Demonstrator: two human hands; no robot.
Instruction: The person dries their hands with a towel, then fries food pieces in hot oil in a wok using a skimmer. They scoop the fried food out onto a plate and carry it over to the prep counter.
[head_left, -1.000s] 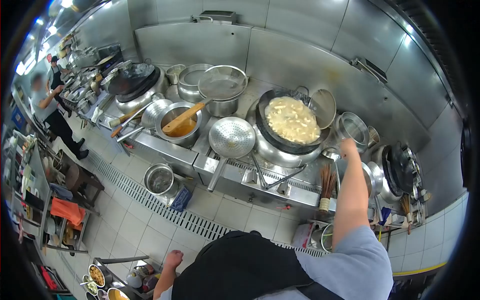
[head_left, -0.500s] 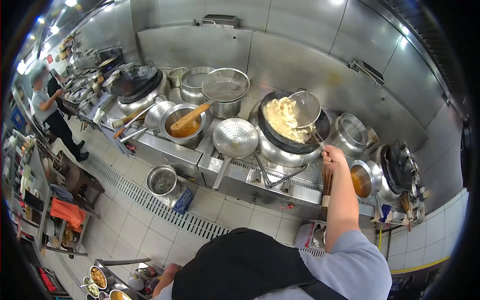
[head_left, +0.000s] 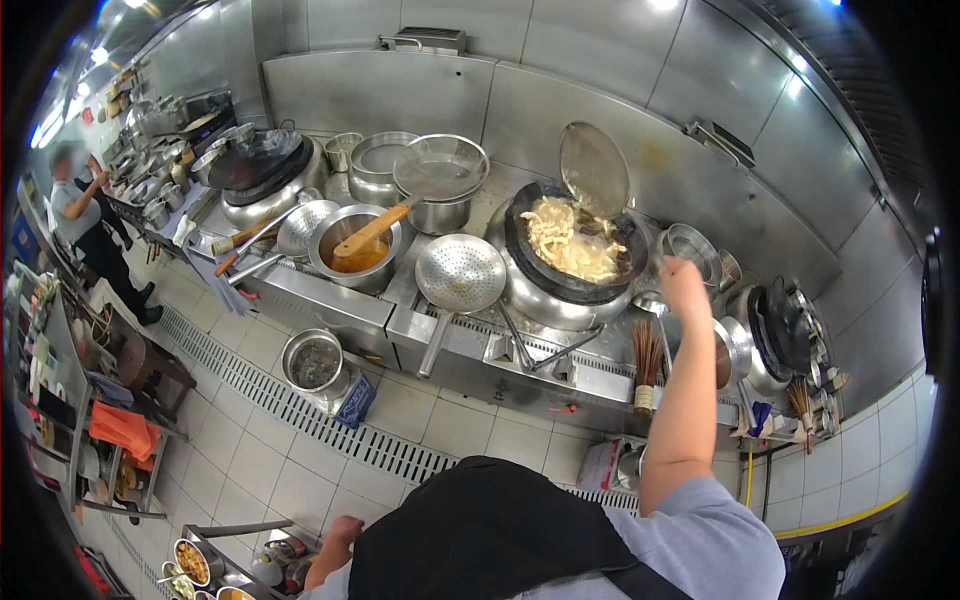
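Observation:
My right hand (head_left: 684,288) is closed, apparently around the strainer's handle, at the right side of the wok. The round mesh strainer (head_left: 595,170) is tipped up on edge over the wok's far rim. Beneath it, pale sliced pieces of food (head_left: 575,240) lie in the dark wok (head_left: 518,232), which sits on a steel burner ring. A ladle (head_left: 652,303) rests just below my right hand. Low at my left side is my left hand (head_left: 345,532), near a cart with food bowls; its fingers cannot be made out.
Left of the wok lie a perforated skimmer (head_left: 461,272) and a steel pot of orange liquid with a wooden-handled tool (head_left: 375,232) across it. A bamboo brush (head_left: 647,365) stands at the counter's front. Another person (head_left: 90,225) works far left. A bucket (head_left: 313,362) is on the floor.
The strainer has swung up from lying over the wok's right side to standing on edge at its far rim. My right hand has moved right and slightly up. The view has shifted a little.

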